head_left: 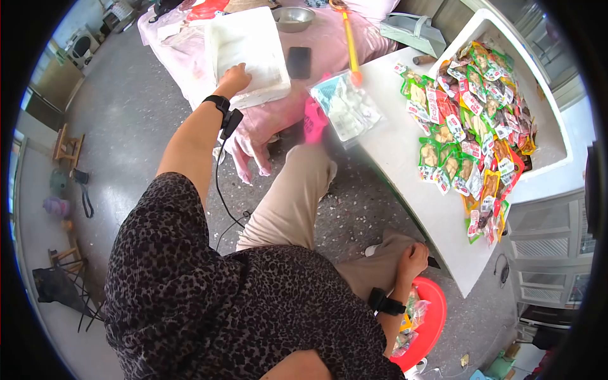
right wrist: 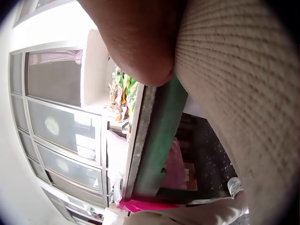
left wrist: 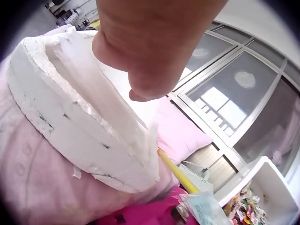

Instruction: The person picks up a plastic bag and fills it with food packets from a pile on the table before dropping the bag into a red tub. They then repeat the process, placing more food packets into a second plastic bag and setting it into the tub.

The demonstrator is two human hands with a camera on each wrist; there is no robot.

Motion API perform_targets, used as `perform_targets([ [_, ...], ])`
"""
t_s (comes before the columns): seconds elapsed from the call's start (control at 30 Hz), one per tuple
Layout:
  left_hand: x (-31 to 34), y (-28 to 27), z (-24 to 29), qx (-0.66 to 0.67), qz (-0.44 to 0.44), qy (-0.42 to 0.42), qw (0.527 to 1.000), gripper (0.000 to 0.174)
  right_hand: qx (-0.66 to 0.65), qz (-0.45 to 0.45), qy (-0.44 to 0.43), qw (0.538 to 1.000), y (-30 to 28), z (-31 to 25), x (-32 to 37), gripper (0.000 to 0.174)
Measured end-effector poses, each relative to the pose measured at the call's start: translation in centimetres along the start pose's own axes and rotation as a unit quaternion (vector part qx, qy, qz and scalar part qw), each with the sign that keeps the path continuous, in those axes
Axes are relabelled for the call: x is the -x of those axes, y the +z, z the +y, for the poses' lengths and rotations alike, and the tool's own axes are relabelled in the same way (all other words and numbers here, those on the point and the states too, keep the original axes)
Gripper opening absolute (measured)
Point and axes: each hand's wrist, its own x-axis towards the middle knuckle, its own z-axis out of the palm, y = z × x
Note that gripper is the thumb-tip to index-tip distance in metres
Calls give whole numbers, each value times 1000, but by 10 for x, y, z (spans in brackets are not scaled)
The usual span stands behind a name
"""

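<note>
On the pink-covered surface a white foam box (head_left: 277, 66) lies with its hollow facing up. Over its near part is my left hand (head_left: 235, 78), its fingers reaching inward; whether they touch the inside I cannot tell. The left wrist view shows the heel of the left hand (left wrist: 150, 51) above the box's thick, chipped wall (left wrist: 84, 136). My right hand (head_left: 413, 259) rests on the trouser leg by the table's edge, fingers loosely bent and holding nothing. In the right wrist view the right hand (right wrist: 140, 42) lies against the ribbed trouser cloth (right wrist: 234, 79).
Many colourful sealed food packets (head_left: 472, 120) spill from a tilted white foam bin (head_left: 551, 126) onto the white table (head_left: 437, 221). Nearby lie a clear plastic bag (head_left: 347, 107), a yellow-handled tool (head_left: 350, 44), a black phone (head_left: 299, 63) and a metal bowl (head_left: 293, 19). A red basin (head_left: 437, 316) stands low right.
</note>
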Motion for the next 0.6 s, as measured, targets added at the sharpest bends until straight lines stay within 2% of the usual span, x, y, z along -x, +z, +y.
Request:
perform_targets([
  [0.1, 7, -12, 5, -40, -28, 49, 998, 31, 7, -5, -3, 1000, -1, -2, 0, 14],
  [0.2, -1, -10, 2, -55, -9, 48, 997, 25, 0, -5, -5, 1000, 2, 1, -1, 14],
  [0.3, 2, -17, 7, -43, 50, 75, 995, 24, -15, -21, 7, 1000, 4, 4, 0, 15],
  [0.4, 11, -34, 19, 58, 65, 119, 989, 24, -30, -51, 26, 998, 9, 10, 5, 17],
  [0.5, 41, -52, 50, 206, 63, 188, 958, 20, -47, -52, 19, 997, 7, 7, 1, 16],
  [0.6, 93, -71, 96, 387, -83, 211, 894, 13, -119, -46, 49, 991, 4, 6, -3, 16],
])
